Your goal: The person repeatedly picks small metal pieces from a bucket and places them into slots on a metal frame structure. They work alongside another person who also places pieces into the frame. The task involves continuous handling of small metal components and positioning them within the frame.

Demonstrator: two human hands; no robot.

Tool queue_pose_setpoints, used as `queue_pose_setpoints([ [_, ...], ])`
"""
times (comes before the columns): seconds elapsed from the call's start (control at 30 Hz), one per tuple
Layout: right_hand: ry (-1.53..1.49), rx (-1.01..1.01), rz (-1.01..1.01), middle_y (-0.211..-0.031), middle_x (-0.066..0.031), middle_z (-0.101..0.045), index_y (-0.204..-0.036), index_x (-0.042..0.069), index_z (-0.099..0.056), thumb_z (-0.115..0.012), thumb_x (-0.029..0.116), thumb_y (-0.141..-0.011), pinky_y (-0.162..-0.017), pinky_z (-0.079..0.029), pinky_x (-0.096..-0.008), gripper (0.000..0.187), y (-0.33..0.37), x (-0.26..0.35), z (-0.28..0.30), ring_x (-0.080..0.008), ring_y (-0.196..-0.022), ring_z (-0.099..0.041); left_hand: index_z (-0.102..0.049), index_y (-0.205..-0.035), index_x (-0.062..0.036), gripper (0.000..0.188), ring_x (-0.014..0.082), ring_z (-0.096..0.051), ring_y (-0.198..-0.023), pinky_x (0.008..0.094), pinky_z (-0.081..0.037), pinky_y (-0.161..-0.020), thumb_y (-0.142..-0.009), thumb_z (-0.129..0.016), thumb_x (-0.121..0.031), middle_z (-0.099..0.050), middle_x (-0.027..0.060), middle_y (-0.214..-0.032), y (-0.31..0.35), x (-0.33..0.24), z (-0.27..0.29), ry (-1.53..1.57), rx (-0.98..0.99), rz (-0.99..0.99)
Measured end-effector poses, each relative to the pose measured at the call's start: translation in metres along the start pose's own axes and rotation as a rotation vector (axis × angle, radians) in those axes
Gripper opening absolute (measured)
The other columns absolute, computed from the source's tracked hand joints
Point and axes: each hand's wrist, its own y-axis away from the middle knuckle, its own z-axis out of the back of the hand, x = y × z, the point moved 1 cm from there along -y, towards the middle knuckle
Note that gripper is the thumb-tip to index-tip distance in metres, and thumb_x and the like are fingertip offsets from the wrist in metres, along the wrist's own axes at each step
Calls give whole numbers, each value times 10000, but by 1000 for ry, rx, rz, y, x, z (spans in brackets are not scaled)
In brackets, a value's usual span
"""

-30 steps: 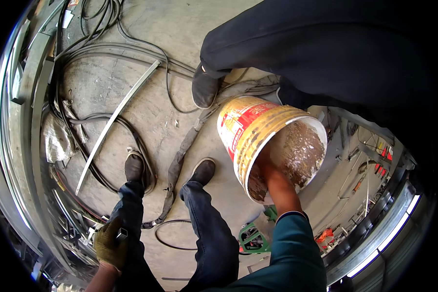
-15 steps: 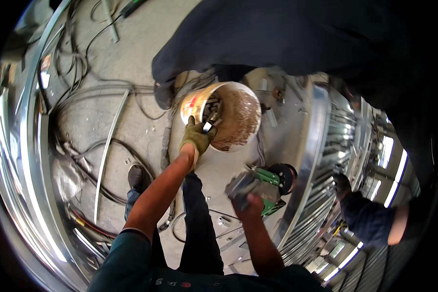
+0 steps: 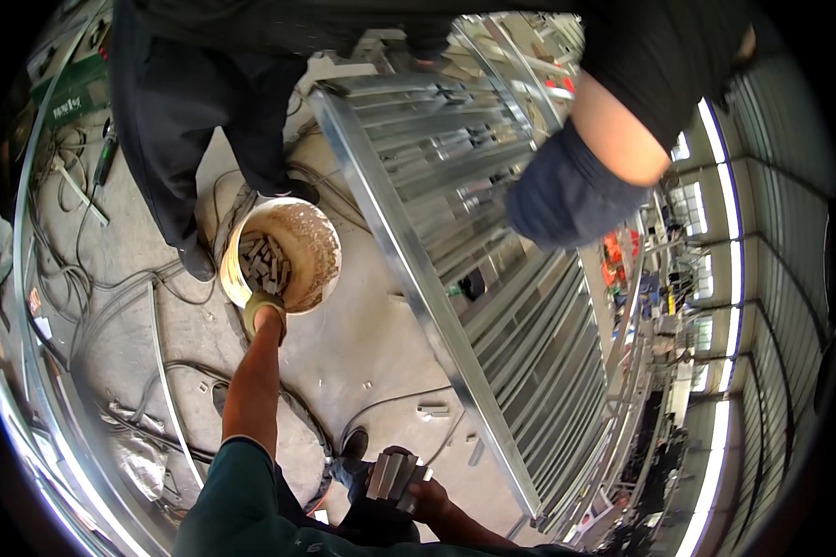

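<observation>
A white bucket (image 3: 314, 243), stained brown inside, stands on the floor at centre left. Many short grey metal pieces (image 3: 265, 265) lie inside it, toward its left. My left hand (image 3: 266, 312), in an olive glove, is closed over the bucket's near rim; its fingertips are partly hidden. Low in the view, close to my body, my right hand (image 3: 427, 499) grips several short metal tube pieces (image 3: 395, 478) side by side. My left arm is stretched out, while the right one is bent.
A long rack of metal bars (image 3: 418, 269) slants along the right. Another person's dark-trousered legs (image 3: 172, 139) stand beyond the bucket, and their dark-sleeved arm (image 3: 567, 190) reaches over the rack. Cables (image 3: 74, 278) and a thin metal strip (image 3: 161, 362) lie on the left floor.
My view has swung right, so the bucket sits farther left. My right hand has drawn back toward my body with the metal pieces. The green power tool beside it is out of plain sight.
</observation>
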Motion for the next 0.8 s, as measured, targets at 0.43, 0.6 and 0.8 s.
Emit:
queue_pose_setpoints([
  [0.43,-105,314,-144,-1442,-201,-579,-1552,58,-373,-820,277,-726,-1116,-470,-467,964,165,82,158,-372,-1307,-601,-749,-1145,-158,305,211,-707,-954,391,-555,-770,-942,-664,-370,-747,34,-1099,222,-40,-227,-123,254,-41],
  [0.6,-252,436,-91,-1457,-309,-525,-1509,101,-494,-761,220,-740,-1162,-392,-658,823,199,134,174,-555,-1364,-513,-703,-940,-69,316,211,-645,-662,392,-473,-591,-913,-669,-382,-704,76,-802,283,-30,-240,947,119,471],
  [0.8,-287,402,116,-1428,-309,-566,-1451,37,-514,-788,182,-691,-1164,-407,-675,820,234,173,151,-540,-1343,-544,-738,-1054,-4,622,315,-697,-822,461,-517,-742,-947,-593,-599,-722,170,-883,393,-124,19,849,-261,286],
])
